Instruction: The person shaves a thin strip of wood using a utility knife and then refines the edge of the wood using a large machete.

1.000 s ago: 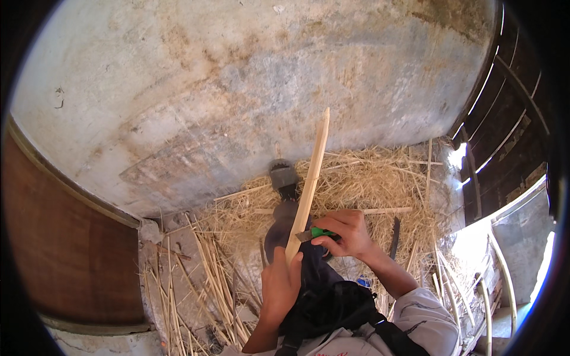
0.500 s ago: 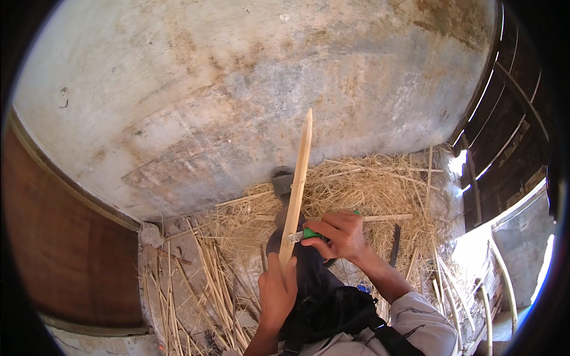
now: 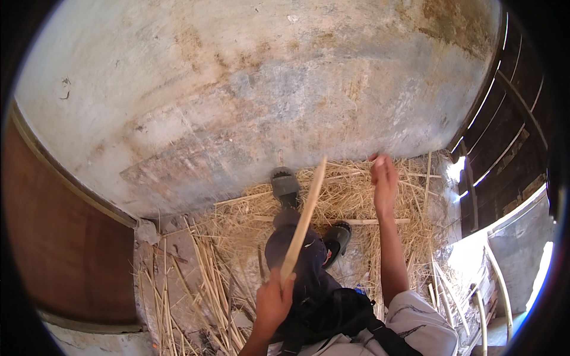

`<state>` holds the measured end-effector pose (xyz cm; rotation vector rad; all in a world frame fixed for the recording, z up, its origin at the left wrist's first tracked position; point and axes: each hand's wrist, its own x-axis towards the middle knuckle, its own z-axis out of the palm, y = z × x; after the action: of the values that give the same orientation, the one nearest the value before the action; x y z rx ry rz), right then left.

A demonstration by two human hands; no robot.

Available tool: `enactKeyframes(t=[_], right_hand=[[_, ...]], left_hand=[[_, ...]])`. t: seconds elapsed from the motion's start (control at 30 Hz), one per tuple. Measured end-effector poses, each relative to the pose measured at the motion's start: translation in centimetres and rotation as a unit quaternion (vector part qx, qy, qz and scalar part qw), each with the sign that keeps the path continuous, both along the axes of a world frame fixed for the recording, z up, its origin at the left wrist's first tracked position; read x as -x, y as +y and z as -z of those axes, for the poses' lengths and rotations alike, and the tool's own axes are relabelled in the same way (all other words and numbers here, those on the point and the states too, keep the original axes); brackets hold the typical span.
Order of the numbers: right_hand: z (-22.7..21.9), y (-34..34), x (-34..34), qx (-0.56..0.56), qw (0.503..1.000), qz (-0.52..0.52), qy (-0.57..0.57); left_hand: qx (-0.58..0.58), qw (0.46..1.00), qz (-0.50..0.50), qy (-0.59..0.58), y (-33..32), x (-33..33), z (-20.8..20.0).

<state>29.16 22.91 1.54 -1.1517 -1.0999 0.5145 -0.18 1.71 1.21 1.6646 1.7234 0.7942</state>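
Observation:
My left hand (image 3: 274,302) grips the lower end of a pale wooden stake (image 3: 304,222). The stake slants up and away to the right, over my raised leg, and its far end tapers to a point. My right hand (image 3: 385,178) is out at the end of a stretched arm, to the right of the stake's tip and well apart from it. Its fingers look curled and somewhat blurred. Whatever may be inside them is hidden; no green handle or blade shows now.
Loose straw (image 3: 356,190) covers the ground below a stained wall (image 3: 267,89). Thin sticks (image 3: 208,279) lie at lower left, beside a brown panel (image 3: 71,237). My dark boot (image 3: 285,181) rests against the wall foot, the other boot (image 3: 338,240) on the ground. Bent poles (image 3: 499,285) lean at right.
My right hand, which held a green-handled knife against the stake, has swung forward and right, away from it. The stake's tip has dropped lower and slightly right. My left hand keeps its grip.

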Motion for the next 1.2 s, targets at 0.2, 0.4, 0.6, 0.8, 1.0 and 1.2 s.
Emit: enactKeyframes(t=[0.2,0.4,0.6,0.8,1.0,1.2], right_hand=[[2.7,-6.3,4.0,0.103,0.977,-0.188,-0.004],[-1.9,-7.3,7.7,0.077,0.974,-0.204,0.052],[-0.7,-5.6,7.9,0.062,0.974,-0.204,0.075],[-0.5,-4.9,5.4,0.014,0.99,-0.087,0.108],[-0.7,-3.7,1.8,-0.058,0.953,-0.002,0.298],[0.0,-3.6,-5.5,0.057,0.995,0.084,-0.011]], left_hand=[[-0.065,0.998,-0.006,-0.017,1.7,0.0,-0.8],[-0.046,0.999,-0.009,-0.006,1.6,-0.8,-1.6],[-0.057,0.998,-0.014,0.003,1.2,-1.1,-1.3],[-0.05,0.999,0.02,0.008,1.0,-1.0,-1.9],[-0.057,0.998,0.01,0.015,0.9,-0.6,-1.2],[-0.006,0.998,-0.036,-0.047,1.0,0.6,-1.7]])
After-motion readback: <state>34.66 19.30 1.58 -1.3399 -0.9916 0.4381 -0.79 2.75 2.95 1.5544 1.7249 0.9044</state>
